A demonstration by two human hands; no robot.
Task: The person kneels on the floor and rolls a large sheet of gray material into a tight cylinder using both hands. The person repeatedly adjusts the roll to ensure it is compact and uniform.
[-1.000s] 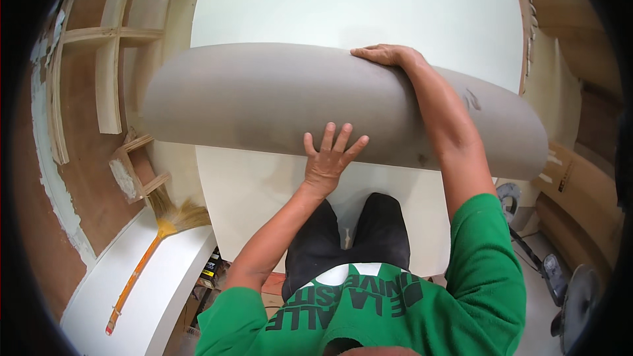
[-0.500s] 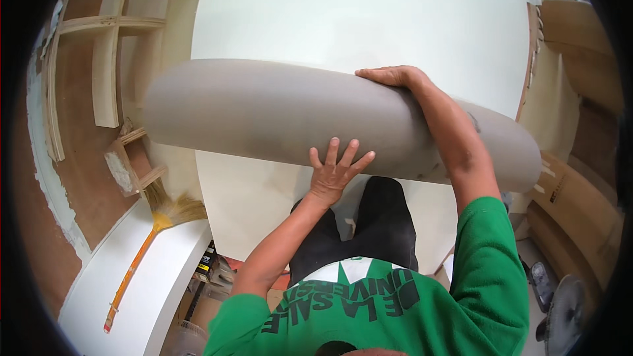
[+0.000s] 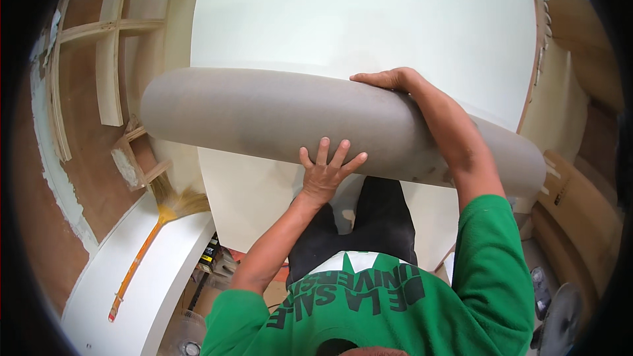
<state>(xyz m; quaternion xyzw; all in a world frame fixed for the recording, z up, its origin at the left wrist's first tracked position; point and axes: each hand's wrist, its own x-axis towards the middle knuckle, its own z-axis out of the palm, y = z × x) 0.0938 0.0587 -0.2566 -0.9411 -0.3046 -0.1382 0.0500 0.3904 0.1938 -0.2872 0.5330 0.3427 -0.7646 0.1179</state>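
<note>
A thick grey-brown roll of sheet material [image 3: 264, 105] lies crosswise in front of me, over a wide pale panel [image 3: 362, 20]. My left hand [image 3: 328, 170] rests with spread fingers against the near side of the roll, a little right of its middle. Over the top of the roll reaches my right arm, and my right hand [image 3: 389, 80] lies stretched along its far edge, the fingers flat and pointing left. The underside of the roll is hidden.
On the left stand wooden frames [image 3: 112, 26], with a broom [image 3: 142, 257] lying on a white curved board [image 3: 92, 290]. Brown cardboard [image 3: 573, 191] leans at the right. Below it, at the lower right, is a round dark fan-like object [image 3: 560, 320]. Small boxes and clutter [image 3: 211, 257] lie at the lower left.
Both hands keep their places on the roll, shifting slightly left in view. The roll's left end sits a little lower in the picture, and the view has moved slightly.
</note>
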